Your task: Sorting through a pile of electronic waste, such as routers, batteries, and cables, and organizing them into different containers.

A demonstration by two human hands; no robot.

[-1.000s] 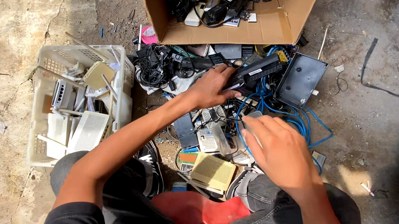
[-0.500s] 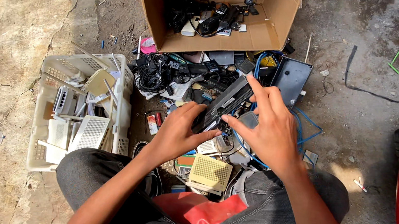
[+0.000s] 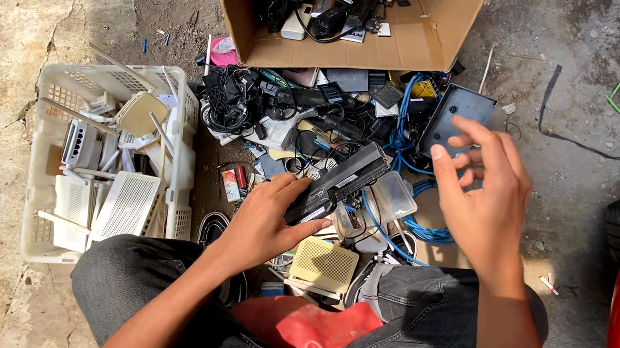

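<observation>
The left hand [image 3: 265, 220] grips a flat black device [image 3: 337, 182], tilted, above the pile of cables & electronics [image 3: 310, 117]. The right hand [image 3: 485, 194] is spread open w/ nothing in it, just beside the device, not touching. The white basket [image 3: 42, 185] stands at left, the cardboard box [image 3: 425, 45] behind.

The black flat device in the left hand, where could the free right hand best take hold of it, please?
Probably at the far upper-right end of the black flat device. The left hand clasps its near lower end, so that tilted far end juts free over the pile of cables. The right hand, open just to its right, could pinch across the thin edges from that side.
</observation>
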